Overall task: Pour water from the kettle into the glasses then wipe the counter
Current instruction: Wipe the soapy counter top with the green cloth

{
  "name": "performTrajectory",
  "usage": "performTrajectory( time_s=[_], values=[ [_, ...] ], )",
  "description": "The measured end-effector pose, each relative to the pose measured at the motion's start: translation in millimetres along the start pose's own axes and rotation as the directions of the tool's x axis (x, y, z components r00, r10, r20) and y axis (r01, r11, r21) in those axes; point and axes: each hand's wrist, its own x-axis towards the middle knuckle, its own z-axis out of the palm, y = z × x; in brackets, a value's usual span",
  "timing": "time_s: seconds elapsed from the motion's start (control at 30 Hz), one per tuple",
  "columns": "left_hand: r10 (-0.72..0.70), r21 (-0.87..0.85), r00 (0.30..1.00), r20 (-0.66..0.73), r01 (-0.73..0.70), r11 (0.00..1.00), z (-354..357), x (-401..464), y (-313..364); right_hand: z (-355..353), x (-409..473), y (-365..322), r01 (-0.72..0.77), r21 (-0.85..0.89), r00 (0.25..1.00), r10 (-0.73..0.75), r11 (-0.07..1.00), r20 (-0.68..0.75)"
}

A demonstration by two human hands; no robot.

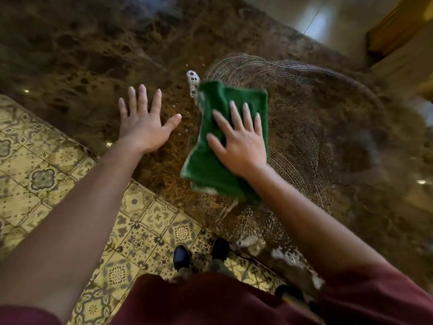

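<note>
Right hand (241, 146) lies flat, fingers spread, palm down on a green cloth (218, 146), pressing it onto the brown marble table (93, 55); not gripping, just flat on top. Left hand (143, 123) is open, fingers splayed, palm flat on the bare table just left of the cloth, holding nothing. Cloth is crumpled, blurred at its edges. Arc-shaped wet streaks (293, 90) curve across the table right of and behind the cloth. White foam blob (193, 82) touches the cloth's far left corner; more foam (284, 255) sits at the near table edge. Patterned floor tiles (46, 172) and dark shoes (181, 256) show below. Kettle and glasses out of frame.
</note>
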Motion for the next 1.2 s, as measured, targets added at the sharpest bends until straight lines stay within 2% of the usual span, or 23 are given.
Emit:
performTrajectory(
  time_s=[0.07,0.13,0.2,0.3,0.37,0.43,0.5,0.63,0.77,0.83,0.93,1.0,1.1,1.2],
  values=[
    [0.003,-0.003,1.0,-0.002,-0.003,1.0,0.8,-0.6,-0.6,5.1,-56.2,14.0,0.065,-0.033,0.998,-0.065,0.997,0.008],
    [0.008,0.0,1.0,-0.011,-0.008,1.0,2.0,-1.0,-0.4,4.0,-83.8,47.7,0.036,-0.072,0.999,-0.034,0.997,0.023],
    [0.015,0.003,0.999,-0.029,-0.015,1.0,3.6,-1.5,0.2,-4.6,-77.0,85.1,-0.092,-0.091,0.996,0.093,0.992,0.008],
    [0.012,0.015,0.999,-0.041,-0.012,1.0,4.2,-0.7,-0.4,-16.1,-27.7,115.3,-0.317,-0.041,0.948,0.316,0.948,-0.025],
    [0.01,0.015,0.999,-0.041,-0.01,1.0,3.1,-0.1,-0.6,-21.2,7.4,112.3,-0.415,0.021,0.908,0.415,0.91,-0.045],
    [0.014,0.014,0.999,-0.043,-0.013,1.0,2.3,0.1,-0.4,-22.6,34.3,95.1,-0.442,0.05,0.894,0.445,0.895,-0.053],
    [0.014,0.018,0.999,-0.046,-0.013,1.0,2.7,-0.3,-0.4,-20.1,50.7,71.1,-0.379,0.041,0.923,0.381,0.924,-0.048],
    [0.004,0.014,1.0,-0.028,-0.004,1.0,0.3,0.2,-0.4,-10.5,43.3,22.0,-0.161,0.0,0.987,0.161,0.987,-0.017],
    [0.011,-0.014,1.0,-0.003,-0.011,1.0,-3.7,-1.3,-2.1,0.3,-7.1,10.2,0.063,0.042,0.996,-0.061,0.997,-0.066],
    [0.013,-0.017,1.0,-0.004,-0.013,1.0,-4.2,-1.9,-1.2,-1.9,-6.8,19.2,0.067,0.131,0.992,-0.052,0.989,-0.117],
    [0.02,-0.011,1.0,-0.02,-0.02,1.0,-2.9,-1.7,0.4,-12.8,36.7,25.1,-0.122,0.285,0.974,0.171,0.951,-0.151],
    [0.017,-0.014,1.0,-0.017,-0.017,1.0,-2.1,-1.5,0.6,-19.9,74.0,23.0,-0.202,0.301,0.96,0.25,0.932,-0.128],
    [0.015,-0.038,1.0,0.017,-0.014,0.999,-4.3,0.3,1.0,-26.8,125.0,10.0,-0.146,0.256,0.978,0.178,0.955,-0.106],
    [0.005,-0.044,0.999,0.046,-0.003,0.999,-7.4,2.5,2.8,-25.3,155.2,-20.2,0.002,0.198,0.997,0.014,0.98,-0.077]
  ],
)
